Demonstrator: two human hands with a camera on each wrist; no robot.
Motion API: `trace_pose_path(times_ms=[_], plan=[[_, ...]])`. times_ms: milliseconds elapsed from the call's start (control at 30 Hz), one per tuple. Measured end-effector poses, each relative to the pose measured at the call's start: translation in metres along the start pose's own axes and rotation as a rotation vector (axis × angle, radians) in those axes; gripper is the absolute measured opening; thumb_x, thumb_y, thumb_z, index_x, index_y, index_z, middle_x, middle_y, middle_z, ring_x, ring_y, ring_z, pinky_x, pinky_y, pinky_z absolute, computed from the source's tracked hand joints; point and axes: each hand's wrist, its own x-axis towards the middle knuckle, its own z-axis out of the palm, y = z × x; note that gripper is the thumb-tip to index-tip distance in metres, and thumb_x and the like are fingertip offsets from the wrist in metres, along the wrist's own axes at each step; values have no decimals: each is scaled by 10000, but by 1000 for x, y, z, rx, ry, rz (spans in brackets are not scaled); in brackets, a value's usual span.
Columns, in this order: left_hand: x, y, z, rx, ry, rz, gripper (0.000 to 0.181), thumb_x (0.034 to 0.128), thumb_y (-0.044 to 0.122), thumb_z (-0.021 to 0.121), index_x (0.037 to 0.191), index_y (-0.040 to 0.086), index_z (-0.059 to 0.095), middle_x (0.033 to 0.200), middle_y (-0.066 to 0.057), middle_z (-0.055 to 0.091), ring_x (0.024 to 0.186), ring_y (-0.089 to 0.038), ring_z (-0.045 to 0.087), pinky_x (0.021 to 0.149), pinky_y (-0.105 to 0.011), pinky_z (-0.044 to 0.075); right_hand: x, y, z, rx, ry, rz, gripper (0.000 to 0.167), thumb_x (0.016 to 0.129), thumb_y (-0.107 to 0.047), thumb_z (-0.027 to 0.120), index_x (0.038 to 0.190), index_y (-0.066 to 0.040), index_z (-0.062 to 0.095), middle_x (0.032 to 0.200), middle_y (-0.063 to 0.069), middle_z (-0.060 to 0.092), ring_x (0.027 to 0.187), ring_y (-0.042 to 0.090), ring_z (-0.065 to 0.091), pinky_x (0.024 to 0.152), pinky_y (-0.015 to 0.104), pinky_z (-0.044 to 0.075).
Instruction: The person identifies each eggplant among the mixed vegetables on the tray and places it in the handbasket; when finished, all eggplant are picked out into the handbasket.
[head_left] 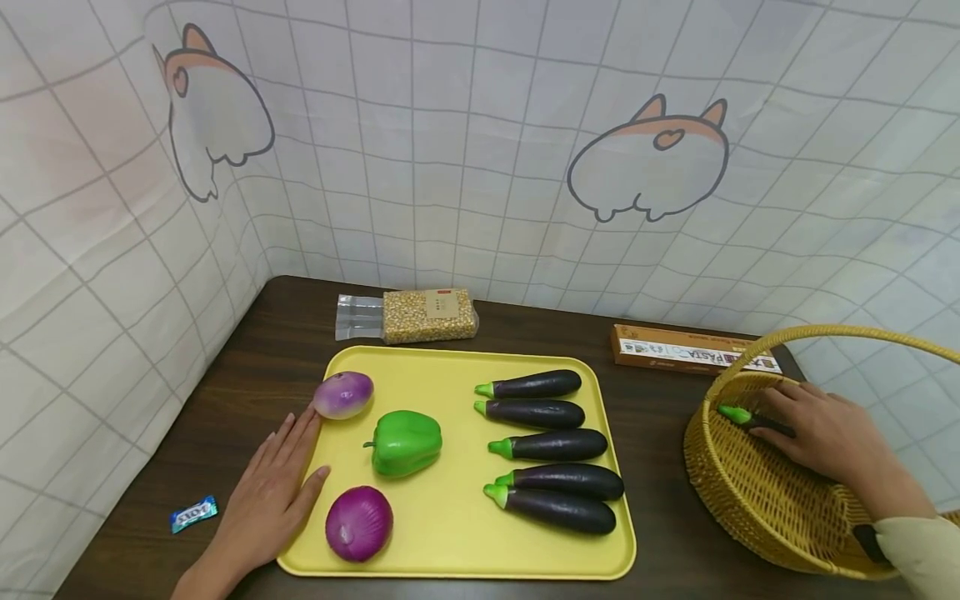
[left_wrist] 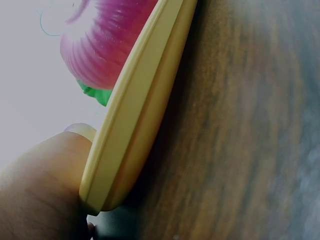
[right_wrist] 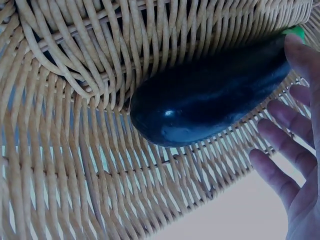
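My right hand (head_left: pixel 832 429) is inside a yellow wicker basket (head_left: pixel 727 500), at an eggplant (right_wrist: pixel 210 95) with a green cap. In the right wrist view the eggplant lies against the woven wall; the thumb meets it near the cap, while the other fingers are spread and apart from it. My left hand (head_left: pixel 270 483) rests flat on the left rim of a yellow tray (head_left: pixel 450 542), fingers extended. Close to its fingertips is a purple-and-white round vegetable (head_left: pixel 343 395). A purple onion (head_left: pixel 359 523) and a green bell pepper (head_left: pixel 407 442) lie nearby; several eggplants (head_left: pixel 551 446) line the tray's right side.
Behind the tray lies a clear bag of corn kernels (head_left: pixel 412 317). A pasta box (head_left: pixel 667 348) lies behind the basket, whose tall handle (head_left: pixel 825 331) arches over it. On the left is a small blue wrapped candy (head_left: pixel 193 514). Cloth walls border the dark table.
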Motion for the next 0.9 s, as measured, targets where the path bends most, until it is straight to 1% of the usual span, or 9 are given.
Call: trace_pose_path(times_ms=[133, 200, 367, 467, 533, 600, 700, 800, 900], plan=[[0, 0, 1, -2, 6, 6, 713, 1104, 297, 551, 1685, 45, 223, 1733, -134, 233, 1561, -425, 219, 1286, -408, 38, 0, -1, -2, 4, -23, 15, 435, 756, -335, 937, 1059, -165, 675, 932, 28, 640, 731, 301, 643, 487, 531, 520], [0, 1, 1, -1, 2, 4, 716, 1105, 300, 549, 1687, 50, 216, 1732, -135, 232, 1561, -426, 217, 1287, -411, 39, 2, -3, -6, 8, -22, 23, 436, 773, -337, 927, 1074, -145, 678, 956, 56, 662, 754, 332, 661, 512, 555, 536], [0, 1, 0, -4, -3, -3, 722, 1106, 302, 547, 1693, 61, 200, 1732, -141, 229, 1563, -426, 210, 1287, -418, 37, 7, -11, -23, -7, -24, 52, 517, 826, -348, 886, 1198, -37, 706, 1077, 190, 700, 917, 467, 683, 678, 660, 566], [0, 1, 0, -7, -1, -4, 725, 1105, 301, 549, 1694, 66, 197, 1732, -143, 229, 1564, -424, 208, 1287, -417, 35, 9, -16, -30, -21, -50, 88, 554, 878, -395, 845, 1251, -10, 704, 1126, 230, 690, 981, 502, 667, 744, 690, 549], [0, 1, 0, -6, -3, -5, 727, 1105, 302, 549, 1695, 67, 195, 1732, -144, 228, 1565, -423, 205, 1287, -415, 32, 10, -19, -34, -24, -48, 96, 555, 890, -405, 832, 1257, -11, 699, 1130, 228, 688, 985, 500, 667, 757, 690, 547], [0, 0, 0, -5, -4, -5, 726, 1106, 302, 549, 1695, 66, 196, 1733, -144, 226, 1566, -421, 202, 1287, -413, 28, 11, -23, -38, -26, -37, 95, 551, 906, -420, 815, 1254, -11, 695, 1136, 237, 683, 992, 516, 662, 763, 696, 541], [0, -1, 1, -2, -4, -3, 724, 1106, 302, 549, 1693, 62, 200, 1733, -141, 226, 1566, -420, 202, 1286, -410, 26, 13, -30, -42, -16, 10, 71, 523, 905, -403, 814, 1242, -19, 698, 1119, 224, 690, 971, 508, 671, 745, 686, 546], [0, -1, 1, -1, -3, -1, 723, 1106, 301, 549, 1693, 61, 202, 1736, -134, 222, 1566, -419, 203, 1286, -408, 26, 15, -37, -46, -14, 57, 40, 506, 926, -426, 786, 1232, -31, 705, 1112, 213, 701, 956, 507, 678, 731, 680, 553], [0, -1, 2, 1, -2, 1, 725, 1105, 299, 550, 1693, 62, 200, 1738, -128, 216, 1565, -422, 205, 1286, -410, 27, 18, -45, -49, -17, 96, 6, 494, 973, -479, 710, 1216, -49, 713, 1094, 191, 712, 918, 489, 693, 696, 659, 567]])
